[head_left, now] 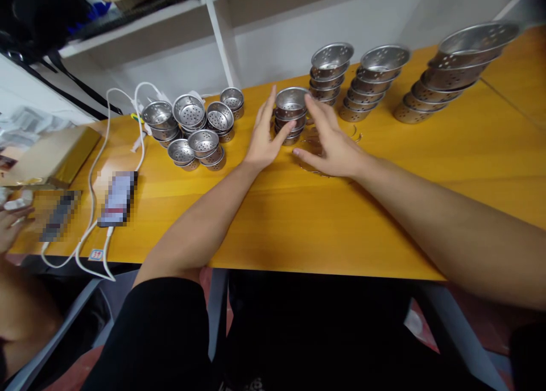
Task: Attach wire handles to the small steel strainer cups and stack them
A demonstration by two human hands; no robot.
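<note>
A short stack of perforated metal cups [291, 103] stands upright between my two hands. My left hand [265, 134] is at the left of this stack, fingers stretched and thumb apart. On its other side is my right hand [330, 143], its fingers spread and holding nothing. Whether either hand touches the metal I cannot tell. Thin curved wire pieces [316, 173] lie on the table under and around my right hand, partly hidden by it.
Three taller, leaning stacks of perforated cups [333, 61] stand to the right. Several smaller cups [203, 143] cluster at the left. Farther left are a phone [117, 200] with white cables, a cardboard box [55, 157] and another person's hand [11, 226]. White shelving [222, 38] is behind the table [264, 226].
</note>
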